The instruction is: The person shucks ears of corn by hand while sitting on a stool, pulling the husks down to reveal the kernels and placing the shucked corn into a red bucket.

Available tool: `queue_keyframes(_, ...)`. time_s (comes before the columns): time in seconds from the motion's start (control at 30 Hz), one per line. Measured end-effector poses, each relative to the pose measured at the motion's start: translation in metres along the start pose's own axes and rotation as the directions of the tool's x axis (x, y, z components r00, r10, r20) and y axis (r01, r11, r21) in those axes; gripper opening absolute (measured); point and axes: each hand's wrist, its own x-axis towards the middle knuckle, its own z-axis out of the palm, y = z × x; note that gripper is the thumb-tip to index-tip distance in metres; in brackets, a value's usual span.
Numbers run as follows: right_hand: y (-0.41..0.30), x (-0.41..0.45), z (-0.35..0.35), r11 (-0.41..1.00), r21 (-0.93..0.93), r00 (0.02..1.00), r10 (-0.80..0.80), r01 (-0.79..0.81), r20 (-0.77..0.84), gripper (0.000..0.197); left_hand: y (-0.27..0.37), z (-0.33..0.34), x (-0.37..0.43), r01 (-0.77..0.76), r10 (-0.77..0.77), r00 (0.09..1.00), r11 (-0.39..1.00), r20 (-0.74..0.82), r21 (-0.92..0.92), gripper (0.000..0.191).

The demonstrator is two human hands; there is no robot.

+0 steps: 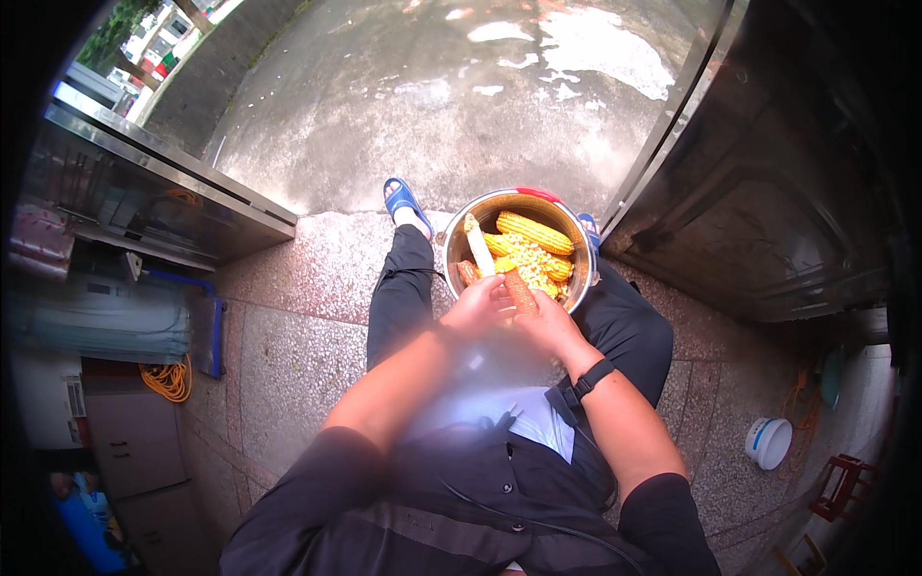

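Note:
A round metal bucket [450,263] stands between my knees. Inside it lie several yellow corn cobs [534,232], loose kernels [529,263] and a pale, stripped cob [479,246] leaning on the left. My right hand [549,324] grips a reddish, mostly bare corncob [520,291] with some yellow kernels at its upper end. Beside it, at the bucket's near rim, my left hand [479,306] has its fingers partly curled by the cob's left side; whether they touch it is unclear.
Metal door panels flank me, the right one [749,187] reaching near the bucket. A blue-framed item [216,335] and a coiled orange cable [169,378] are at left. A white tub [769,443] and a red stool [843,487] stand at right. Concrete ground [346,122] lies beyond the threshold.

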Motion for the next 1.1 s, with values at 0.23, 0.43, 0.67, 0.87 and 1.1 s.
queue_keyframes(0.23,-0.020,-0.010,-0.005,0.995,-0.082,0.998,0.065,-0.065,-0.006,0.046,0.000,0.004,-0.007,0.003,-0.003,1.000,1.000,-0.026,0.000,0.035)
queue_keyframes(0.43,-0.019,-0.012,-0.005,0.995,-0.090,0.999,0.046,-0.048,-0.019,0.045,0.000,-0.007,-0.012,-0.075,0.073,0.997,0.996,0.031,0.056,0.036)
queue_keyframes(0.67,-0.022,-0.013,-0.005,0.991,-0.110,0.997,0.079,-0.081,-0.023,0.052,0.007,-0.038,-0.016,-0.076,0.084,0.995,0.988,-0.055,0.135,0.033)
queue_keyframes(0.87,-0.023,-0.012,-0.004,0.988,-0.138,0.997,0.071,-0.074,-0.029,0.052,0.001,-0.059,-0.020,-0.060,0.078,0.991,0.985,-0.106,0.164,0.030)
queue_keyframes(1.1,-0.021,-0.012,-0.002,0.994,-0.098,0.998,0.034,-0.039,-0.045,0.049,-0.017,-0.075,-0.017,0.023,-0.014,0.998,0.987,-0.057,0.157,0.034)
